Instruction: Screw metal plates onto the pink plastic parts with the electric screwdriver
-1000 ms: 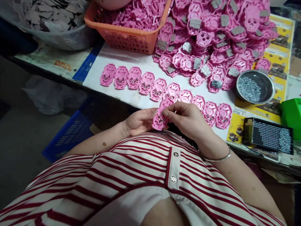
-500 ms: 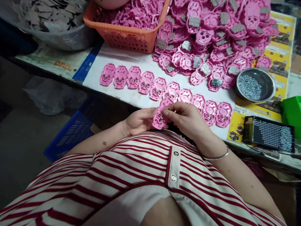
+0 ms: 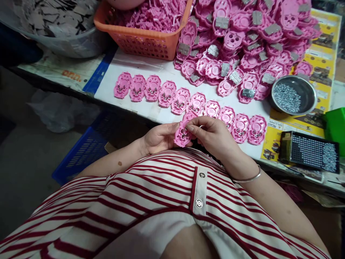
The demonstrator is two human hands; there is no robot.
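Observation:
My left hand [image 3: 161,138] is closed around the left side of a pink plastic casing half [image 3: 182,133], held tilted just in front of the table edge. Small shiny metal pieces sit in its lower part. The thumb and forefinger of my right hand [image 3: 214,136] are pinched together against the casing's inner face; whatever lies between the fingertips is hidden. Beyond my hands, a slanting row of similar pink casing halves [image 3: 152,88] lies on the white table surface [image 3: 153,70], with shiny metal parts in them. My right hand partly covers some of this row.
A heap of pink casings with grey metal plates [image 3: 242,43] fills the back. An orange basket [image 3: 145,41] holds small pink pieces. At right are a metal bowl of screws [image 3: 293,95], a black screw tray [image 3: 309,151] and a green bin [image 3: 335,124]. A blue crate [image 3: 81,151] stands below.
The view has shifted very slightly. Both hands stay on the same pink casing half, with only a tiny movement of the right fingers.

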